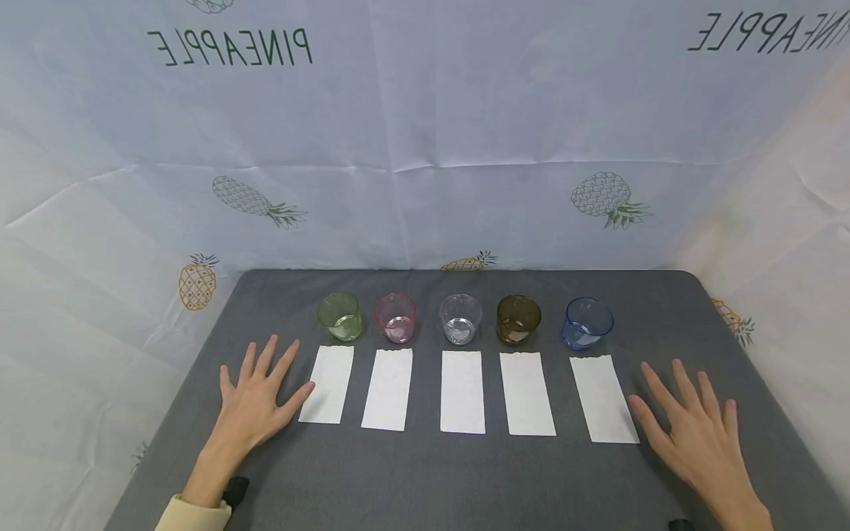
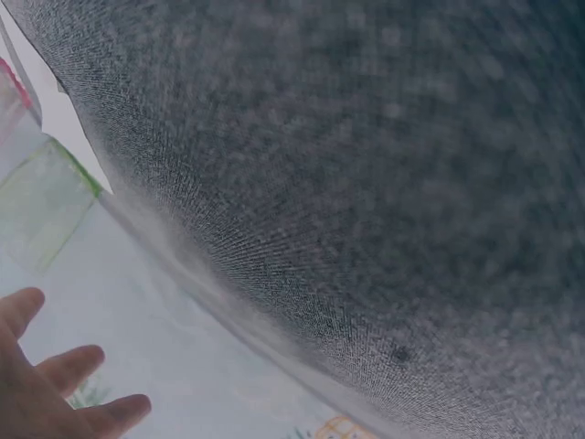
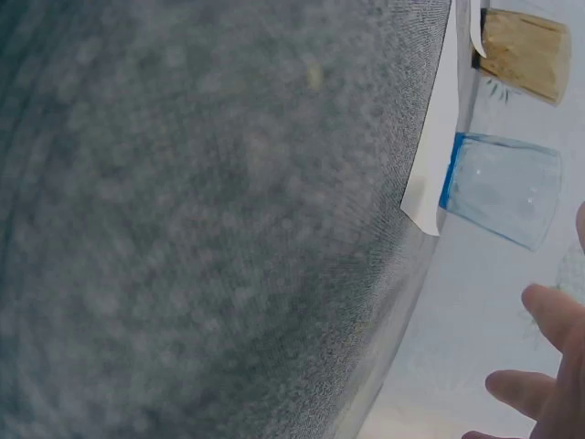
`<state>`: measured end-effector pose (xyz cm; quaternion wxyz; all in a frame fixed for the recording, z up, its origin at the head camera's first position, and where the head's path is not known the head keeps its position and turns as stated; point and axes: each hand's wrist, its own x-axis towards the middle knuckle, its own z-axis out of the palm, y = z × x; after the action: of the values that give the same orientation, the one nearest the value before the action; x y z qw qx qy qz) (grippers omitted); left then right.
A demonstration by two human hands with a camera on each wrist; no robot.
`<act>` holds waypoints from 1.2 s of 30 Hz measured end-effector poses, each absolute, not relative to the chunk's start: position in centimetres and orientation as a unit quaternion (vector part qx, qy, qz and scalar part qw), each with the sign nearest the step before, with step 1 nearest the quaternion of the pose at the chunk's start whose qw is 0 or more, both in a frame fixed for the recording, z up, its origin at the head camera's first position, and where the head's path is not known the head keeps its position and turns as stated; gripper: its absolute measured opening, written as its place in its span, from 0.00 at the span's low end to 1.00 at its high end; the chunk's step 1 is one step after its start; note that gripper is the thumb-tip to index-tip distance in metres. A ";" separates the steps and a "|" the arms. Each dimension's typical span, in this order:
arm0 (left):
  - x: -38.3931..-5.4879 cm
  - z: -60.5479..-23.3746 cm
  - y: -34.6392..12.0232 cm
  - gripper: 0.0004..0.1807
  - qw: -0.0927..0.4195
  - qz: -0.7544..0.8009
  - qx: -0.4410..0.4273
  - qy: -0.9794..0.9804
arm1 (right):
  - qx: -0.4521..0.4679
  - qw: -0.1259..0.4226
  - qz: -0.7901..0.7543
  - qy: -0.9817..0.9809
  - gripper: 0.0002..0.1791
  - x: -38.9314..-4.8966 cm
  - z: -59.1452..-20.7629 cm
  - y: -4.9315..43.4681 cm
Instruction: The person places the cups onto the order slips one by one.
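Note:
My left hand [image 1: 255, 402] lies with spread fingers on the left of the table, its thumb tip at the edge of the leftmost white paper strip [image 1: 327, 385]. On the right, my right hand [image 1: 700, 435] is spread too, beside the rightmost paper strip [image 1: 604, 400]. Neither hand holds anything. Behind the strips stands a row of tinted glasses: a green glass [image 1: 341, 316], a pink glass [image 1: 395, 317], a clear glass [image 1: 460, 318], an amber glass [image 1: 518, 318] and a blue glass [image 1: 587, 323]. The right wrist view shows the blue glass [image 3: 505, 187] past the fingers.
More white strips, such as the middle one [image 1: 462, 391], lie in front of the other glasses. A dark grey cloth [image 1: 412, 483] covers the table. Behind it hangs a pale curtain [image 1: 412, 110] printed with pineapples, and white fabric [image 1: 66, 354] hangs at both sides.

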<state>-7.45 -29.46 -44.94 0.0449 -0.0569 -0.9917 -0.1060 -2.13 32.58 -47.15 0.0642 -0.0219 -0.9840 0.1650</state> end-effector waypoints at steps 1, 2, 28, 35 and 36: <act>-7.5 -44.9 -29.4 0.44 0.045 -0.107 -0.057 -0.992 | -0.022 0.063 0.165 -0.984 0.38 -2.1 -47.1 32.6; -7.5 -45.0 -29.4 0.44 0.045 -0.107 -0.057 -0.992 | -0.021 0.063 0.165 -0.984 0.38 -2.1 -47.1 32.6; -7.5 -44.4 -28.7 0.45 0.071 -0.129 -0.068 -0.987 | 0.000 0.085 0.218 -0.972 0.36 -1.8 -46.4 32.2; -8.1 -43.8 -27.4 0.42 0.079 -0.208 -0.073 -0.972 | 0.071 0.131 0.298 -0.943 0.35 -2.4 -46.8 32.9; -8.2 -43.7 -27.2 0.42 0.079 -0.222 -0.073 -0.969 | 0.078 0.127 0.304 -0.941 0.35 -2.5 -46.8 33.0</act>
<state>-8.18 -27.19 -43.72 0.0795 -0.0734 -0.9690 -0.2219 -2.51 33.04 -46.82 0.1272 0.0778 -0.9411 0.3035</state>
